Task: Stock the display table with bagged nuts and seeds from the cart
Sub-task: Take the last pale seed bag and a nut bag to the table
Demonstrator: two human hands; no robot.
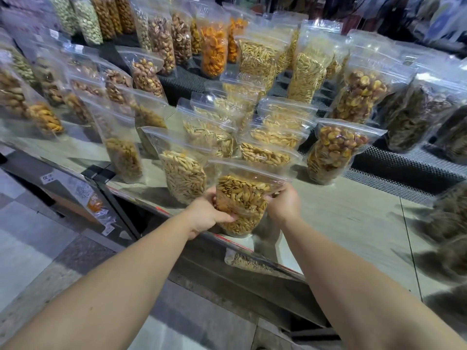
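1. A clear plastic zip bag full of pale yellow seeds [241, 203] stands at the near edge of the grey display surface [353, 223]. Its bottom looks like it touches the surface, but I cannot be sure.
2. The left hand [207, 213] holds the bag's left side. Its grip is wrapped around the bag, with the thumb in front.
3. The right hand [283, 203] holds the bag's right side, near the top. Its grip pinches the bag too.
4. Just behind it stand more clear bags of the same pale seeds [265, 137] in short rows. One fat bag of long pale seeds [183, 173] stands just to the left.
5. To the right stands a bag of brown and yellow round nuts [333, 150]. Farther back are bags of orange snacks [213, 51] and many other nuts.
6. I think the job is well along. Lots of bags already stand on the surface. This bag is just being set in front of its row.
7. The bare grey part to the right could take more bags.
8. The cart is not in view, so I cannot tell how many bags are left.
9. The bags at the far right edge [447, 218] are blurry, so I cannot tell what is in them. Something like another seed bag [250, 261] shows under the edge of the surface, but it may only be a reflection.
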